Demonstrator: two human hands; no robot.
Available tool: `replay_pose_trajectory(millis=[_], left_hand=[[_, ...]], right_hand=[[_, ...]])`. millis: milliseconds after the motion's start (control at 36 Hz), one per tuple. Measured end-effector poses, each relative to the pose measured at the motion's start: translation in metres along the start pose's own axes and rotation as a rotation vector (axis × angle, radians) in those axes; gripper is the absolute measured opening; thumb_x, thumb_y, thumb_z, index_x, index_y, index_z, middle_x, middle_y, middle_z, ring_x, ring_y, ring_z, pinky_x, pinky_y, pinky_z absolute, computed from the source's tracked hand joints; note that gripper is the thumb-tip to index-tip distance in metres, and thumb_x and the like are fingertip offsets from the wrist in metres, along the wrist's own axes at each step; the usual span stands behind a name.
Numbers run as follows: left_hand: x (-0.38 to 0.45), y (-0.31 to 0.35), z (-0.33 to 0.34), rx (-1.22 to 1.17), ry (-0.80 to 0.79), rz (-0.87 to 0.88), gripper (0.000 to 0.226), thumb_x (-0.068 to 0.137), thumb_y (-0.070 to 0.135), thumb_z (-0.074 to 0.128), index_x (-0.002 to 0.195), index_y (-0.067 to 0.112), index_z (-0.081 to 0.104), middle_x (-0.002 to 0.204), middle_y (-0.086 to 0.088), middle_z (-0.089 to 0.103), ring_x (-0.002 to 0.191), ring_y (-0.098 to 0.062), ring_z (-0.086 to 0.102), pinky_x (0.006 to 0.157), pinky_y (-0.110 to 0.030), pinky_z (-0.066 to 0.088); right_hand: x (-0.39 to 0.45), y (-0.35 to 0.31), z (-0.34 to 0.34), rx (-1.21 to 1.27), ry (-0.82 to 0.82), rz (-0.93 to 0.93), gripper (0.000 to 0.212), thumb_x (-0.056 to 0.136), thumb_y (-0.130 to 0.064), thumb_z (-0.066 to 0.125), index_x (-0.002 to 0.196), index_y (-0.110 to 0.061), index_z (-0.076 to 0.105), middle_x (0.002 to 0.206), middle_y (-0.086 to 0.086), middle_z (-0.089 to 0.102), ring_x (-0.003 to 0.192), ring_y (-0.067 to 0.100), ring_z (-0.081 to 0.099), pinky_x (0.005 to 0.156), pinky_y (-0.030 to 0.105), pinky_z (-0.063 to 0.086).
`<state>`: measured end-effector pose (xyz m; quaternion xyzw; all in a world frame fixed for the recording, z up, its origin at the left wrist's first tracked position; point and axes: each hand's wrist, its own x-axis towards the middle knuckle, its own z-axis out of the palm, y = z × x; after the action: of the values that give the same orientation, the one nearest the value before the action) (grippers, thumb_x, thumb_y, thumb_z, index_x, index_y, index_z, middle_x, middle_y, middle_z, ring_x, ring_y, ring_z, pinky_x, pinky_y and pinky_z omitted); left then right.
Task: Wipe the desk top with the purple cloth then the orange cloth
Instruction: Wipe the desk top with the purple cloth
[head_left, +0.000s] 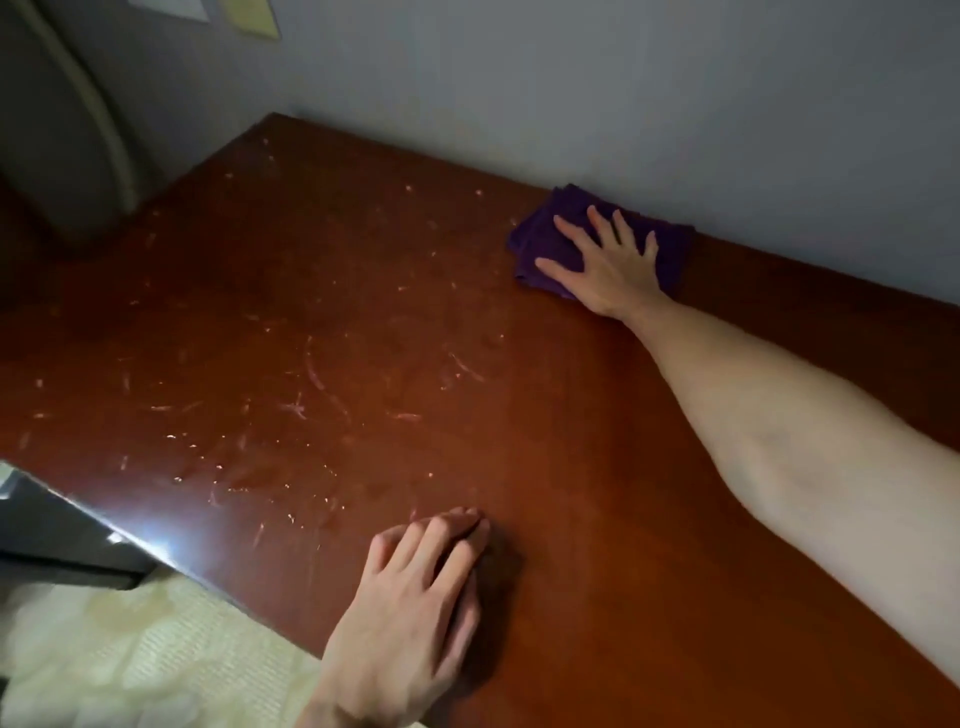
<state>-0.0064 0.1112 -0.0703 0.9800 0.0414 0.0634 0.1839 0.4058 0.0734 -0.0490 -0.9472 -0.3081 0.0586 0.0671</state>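
No words or labels can be read anywhere. There is one brown desk (363, 312) with many pale scratches on it. One purple cloth (561, 244) lies folded at the back of the desk, right by the grey wall (623, 93). The right hand (608, 265) lies flat and open on top of the cloth, fingers spread. The left hand (415, 597) rests on the front of the desk, fingers bent a little, holding nothing. Two paper notes (249, 15) hang on the wall, past the desk's far corner.
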Motion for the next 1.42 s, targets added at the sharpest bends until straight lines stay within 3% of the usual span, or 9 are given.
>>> replay_pose_trajectory(millis=[306, 556, 722, 833, 1056, 1222, 1417], left_hand=[[-0.002, 0.007, -0.005, 0.046, -0.011, -0.018, 0.043, 0.100, 0.034, 0.037, 0.136, 0.017, 0.053, 0.133, 0.001, 0.052, 0.112, -0.018, 0.052, 0.101, -0.035, 0.032], [-0.002, 0.015, -0.008, 0.070, 0.097, -0.029, 0.035, 0.101, 0.032, 0.038, 0.127, 0.015, 0.055, 0.122, 0.001, 0.053, 0.101, -0.021, 0.052, 0.095, -0.036, 0.037], [-0.011, 0.016, -0.018, -0.001, 0.320, -0.245, 0.014, 0.097, 0.024, 0.049, 0.104, 0.014, 0.055, 0.109, -0.002, 0.052, 0.093, -0.025, 0.051, 0.083, -0.039, 0.040], [-0.023, -0.008, -0.031, 0.026, 0.318, -0.424, 0.017, 0.096, 0.029, 0.042, 0.095, 0.012, 0.047, 0.099, -0.008, 0.048, 0.086, -0.029, 0.046, 0.078, -0.047, 0.043], [-0.034, -0.061, -0.059, 0.080, 0.306, -0.403, 0.022, 0.101, 0.029, 0.038, 0.094, 0.010, 0.048, 0.095, -0.004, 0.043, 0.081, -0.022, 0.039, 0.073, -0.040, 0.040], [-0.034, -0.085, -0.071, 0.012, 0.380, -0.429, 0.021, 0.100, 0.028, 0.039, 0.098, 0.010, 0.050, 0.096, -0.003, 0.045, 0.078, -0.020, 0.039, 0.067, -0.039, 0.041], [-0.049, -0.116, -0.080, 0.048, 0.411, -0.404, 0.014, 0.099, 0.023, 0.046, 0.095, 0.011, 0.051, 0.092, 0.001, 0.041, 0.078, -0.021, 0.039, 0.068, -0.040, 0.039]], right_hand=[[-0.031, -0.001, 0.004, -0.050, -0.030, -0.050, 0.075, 0.095, -0.082, 0.020, 0.161, -0.049, 0.007, 0.174, -0.004, -0.001, 0.159, 0.028, -0.006, 0.123, 0.064, -0.004], [-0.186, -0.030, 0.028, -0.023, -0.002, -0.191, 0.078, 0.089, -0.079, 0.019, 0.161, -0.049, 0.012, 0.174, -0.003, 0.005, 0.159, 0.032, 0.002, 0.123, 0.066, 0.004], [-0.347, -0.072, 0.046, 0.010, 0.037, -0.270, 0.076, 0.092, -0.073, 0.038, 0.161, -0.043, 0.024, 0.173, 0.000, 0.012, 0.159, 0.034, 0.010, 0.120, 0.070, 0.013], [-0.401, -0.101, 0.060, -0.020, 0.022, -0.273, 0.080, 0.088, -0.076, 0.046, 0.159, -0.041, 0.032, 0.171, 0.004, 0.021, 0.156, 0.037, 0.020, 0.116, 0.073, 0.021], [-0.351, -0.172, 0.063, -0.015, -0.031, -0.137, 0.080, 0.093, -0.079, 0.027, 0.162, -0.038, 0.024, 0.172, 0.011, 0.015, 0.156, 0.045, 0.013, 0.116, 0.076, 0.009], [-0.267, -0.217, 0.069, -0.046, -0.039, -0.271, 0.086, 0.090, -0.085, 0.012, 0.162, -0.043, -0.005, 0.173, 0.008, -0.006, 0.158, 0.041, -0.004, 0.119, 0.071, 0.003], [-0.155, -0.256, 0.062, -0.035, -0.037, -0.358, 0.080, 0.092, -0.085, 0.020, 0.161, -0.048, 0.003, 0.174, -0.001, -0.001, 0.159, 0.031, -0.004, 0.124, 0.064, 0.000]])
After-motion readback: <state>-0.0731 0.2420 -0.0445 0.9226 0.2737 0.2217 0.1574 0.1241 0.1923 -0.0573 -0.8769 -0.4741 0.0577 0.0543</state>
